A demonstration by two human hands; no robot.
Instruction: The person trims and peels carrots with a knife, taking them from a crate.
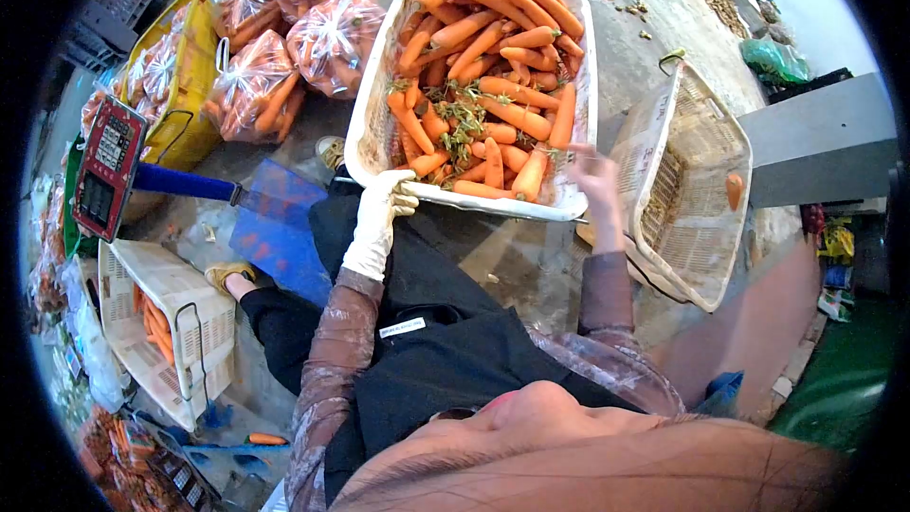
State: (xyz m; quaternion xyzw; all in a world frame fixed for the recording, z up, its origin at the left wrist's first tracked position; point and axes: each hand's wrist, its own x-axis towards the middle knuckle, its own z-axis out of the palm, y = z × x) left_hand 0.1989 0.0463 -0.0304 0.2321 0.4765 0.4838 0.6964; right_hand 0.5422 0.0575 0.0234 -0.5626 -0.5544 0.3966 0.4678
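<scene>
With our left hand curled round the near edge of the white tub, we best brace it steadily; our right hand, partly bent, its hold unclear, nears the carrots heaped inside.

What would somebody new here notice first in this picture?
Probably the white tub at top centre, heaped with orange carrots. The gloved left hand on its near rim stands out against the bare, blurred right hand by its near right corner. Clear bags of carrots draw the eye left.
</scene>
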